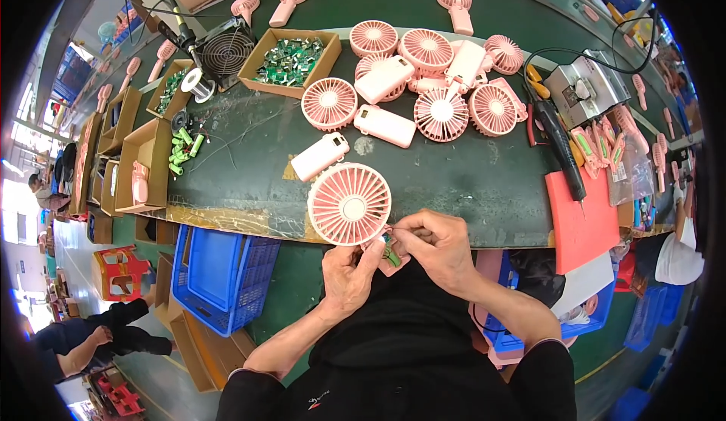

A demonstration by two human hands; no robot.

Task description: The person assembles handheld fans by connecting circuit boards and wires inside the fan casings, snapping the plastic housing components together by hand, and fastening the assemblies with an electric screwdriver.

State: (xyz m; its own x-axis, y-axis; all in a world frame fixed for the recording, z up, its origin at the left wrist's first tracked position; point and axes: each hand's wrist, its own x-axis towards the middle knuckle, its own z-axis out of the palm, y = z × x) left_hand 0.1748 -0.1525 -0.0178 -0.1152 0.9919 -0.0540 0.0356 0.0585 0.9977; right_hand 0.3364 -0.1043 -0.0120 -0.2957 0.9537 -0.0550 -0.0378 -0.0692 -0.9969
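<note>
Left hand point(346, 273) and right hand point(436, 245) both pinch a pink fan point(349, 204) with a green board point(391, 254) between their fingertips.

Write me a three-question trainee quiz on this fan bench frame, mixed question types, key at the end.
1. True or false: both hands, left hand and right hand, are on the pink fan at the table's near edge.
2. What fills the open cardboard box at the far side? A) green circuit boards B) pink fan heads C) screws
3. Fill in: the crate under the table's near edge is ___ in colour.

Key: 1 true; 2 A; 3 blue.
</note>
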